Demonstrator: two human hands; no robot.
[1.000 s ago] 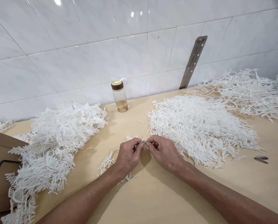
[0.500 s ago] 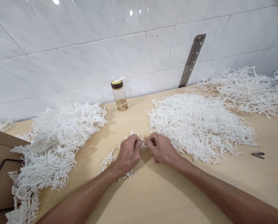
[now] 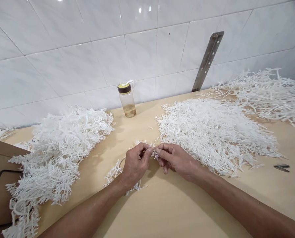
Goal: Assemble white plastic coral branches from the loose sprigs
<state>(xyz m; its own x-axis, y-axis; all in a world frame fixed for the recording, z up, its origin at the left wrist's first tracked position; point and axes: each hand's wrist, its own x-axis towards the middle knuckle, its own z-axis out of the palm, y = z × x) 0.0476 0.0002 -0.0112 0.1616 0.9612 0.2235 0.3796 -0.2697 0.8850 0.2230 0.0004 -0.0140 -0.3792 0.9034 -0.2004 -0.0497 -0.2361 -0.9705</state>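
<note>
In the middle of the table, my left hand [image 3: 135,162] is closed, thumb and fingertips pinching a small white branched strand piece [image 3: 154,153] with fine tips. From the other side my right hand [image 3: 175,160] pinches the same piece, its lower fingers curled. Both sets of fingertips almost meet, so much of the piece is hidden. A few loose white branched strands [image 3: 114,172] lie beneath and beside my left hand. A wide heap of fine white pieces [image 3: 209,132] spreads just beyond my right hand.
At the left stands a big pile of white branched strands [image 3: 60,148], beside a brown box [image 3: 3,185]. More strands [image 3: 268,94] lie far right. A part-filled bottle [image 3: 128,102] stands near the tiled wall, where a metal bracket [image 3: 208,61] leans. Two small dark slivers [image 3: 281,168] lie right.
My right hand has closed in on the left, its fingertips now at the white piece. A small gap between the hands has gone. The view has shifted slightly.
</note>
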